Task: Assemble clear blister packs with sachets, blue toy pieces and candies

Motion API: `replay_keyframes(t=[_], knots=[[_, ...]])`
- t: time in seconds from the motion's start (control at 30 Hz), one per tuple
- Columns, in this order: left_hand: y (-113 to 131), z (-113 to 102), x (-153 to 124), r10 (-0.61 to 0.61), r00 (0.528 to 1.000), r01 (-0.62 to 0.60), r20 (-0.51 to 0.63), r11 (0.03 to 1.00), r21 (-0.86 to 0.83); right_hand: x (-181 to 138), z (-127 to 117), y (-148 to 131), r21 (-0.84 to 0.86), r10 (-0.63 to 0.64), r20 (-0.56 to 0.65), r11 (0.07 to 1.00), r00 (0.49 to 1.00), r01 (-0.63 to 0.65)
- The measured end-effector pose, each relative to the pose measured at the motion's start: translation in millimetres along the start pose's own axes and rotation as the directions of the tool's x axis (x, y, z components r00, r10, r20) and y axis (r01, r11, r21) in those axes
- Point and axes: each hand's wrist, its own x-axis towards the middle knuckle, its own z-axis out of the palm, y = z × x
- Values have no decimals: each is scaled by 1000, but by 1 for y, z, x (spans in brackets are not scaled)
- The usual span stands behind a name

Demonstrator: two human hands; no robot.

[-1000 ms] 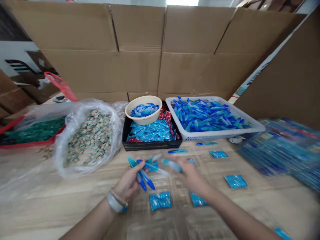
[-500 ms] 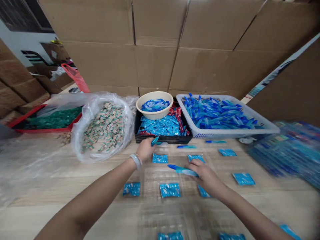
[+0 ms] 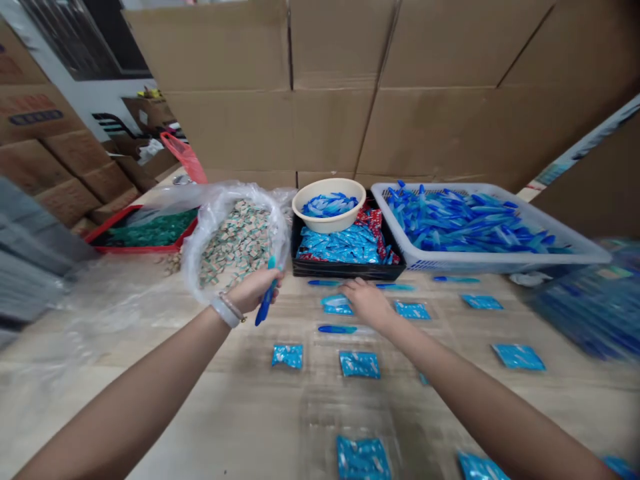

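My left hand (image 3: 257, 290) is closed around a few pen-shaped plastic pieces (image 3: 267, 303), dark blue with a light-blue end, held beside the clear bag's rim. Over the table, my right hand (image 3: 369, 303) has its fingertips on a light-blue pen-shaped piece (image 3: 336, 301), above a blue printed sachet (image 3: 339, 310) in a clear plastic tray. Just in front lies another dark-blue piece (image 3: 337, 329). More blue pieces (image 3: 396, 287) lie in a row behind the right hand. Several blue sachets (image 3: 360, 365) rest in clear trays (image 3: 320, 417) nearer to me.
A black box (image 3: 345, 270) holds blue and red sachets, with a cream bowl (image 3: 330, 223) of blue pieces on top. To the right stands a white basket (image 3: 500, 259) full of blue pieces. At left are a clear bag (image 3: 193, 267) of small tiles and a red tray (image 3: 145, 249).
My left hand has moved left and back toward me with its pieces. The right hand has moved left and away; a dark-blue piece now lies on the tray in front of it.
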Motion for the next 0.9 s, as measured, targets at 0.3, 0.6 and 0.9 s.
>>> replay_keyframes(t=[0.3,0.6,0.9], knots=[[-60,10,-13,412,818,-569,401,478,669,-64,-2,-13,408,265,-8,881,964,-239],[-69,27,-62,443,888,-429,122,705,565,-142,12,-64,304,9,43,952,999,-22],[-50,117,-111,525,750,-645,402,714,272,-233,28,-50,53,248,-164,969,955,-243]])
